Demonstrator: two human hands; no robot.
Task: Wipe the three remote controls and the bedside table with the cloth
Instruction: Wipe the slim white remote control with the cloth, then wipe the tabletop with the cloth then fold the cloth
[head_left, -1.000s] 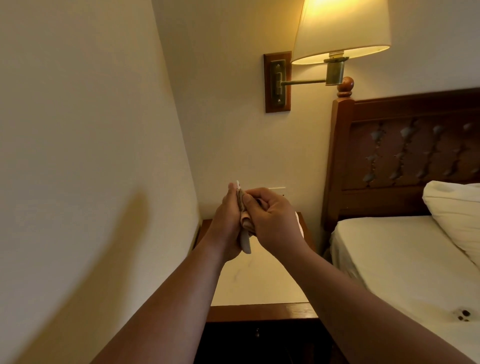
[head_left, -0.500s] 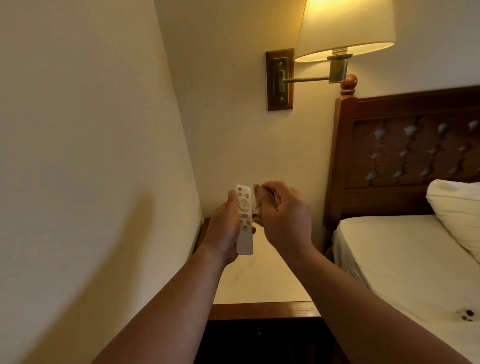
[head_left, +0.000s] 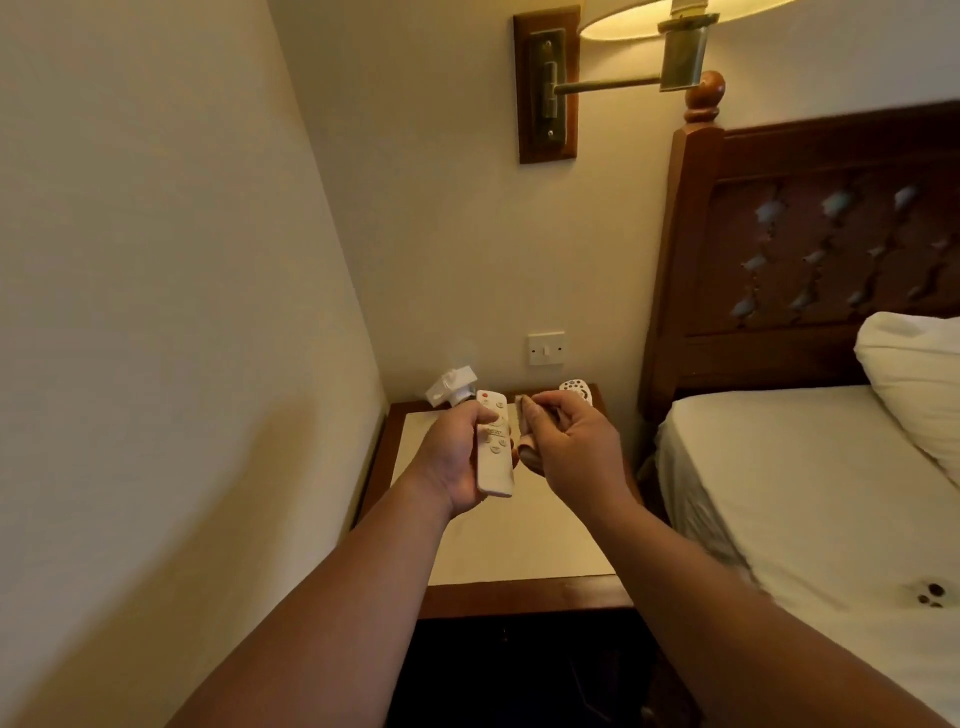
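My left hand grips a slim white remote upright, buttons facing me, above the bedside table. Just to its right, my right hand is closed on a small bunched cloth, a short gap from the remote. A second white remote lies at the table's back right, partly hidden behind my right hand. The table has a pale top framed in dark wood. A third remote is not visible.
A white plug adapter sits at the table's back left corner against the wall. A wall switch is above the table. The bed and wooden headboard stand on the right, a wall lamp overhead.
The cloth was wrapped over the remote a second ago; my right hand has drawn it off to the right, baring the remote. The view has tilted down, revealing the back of the table.
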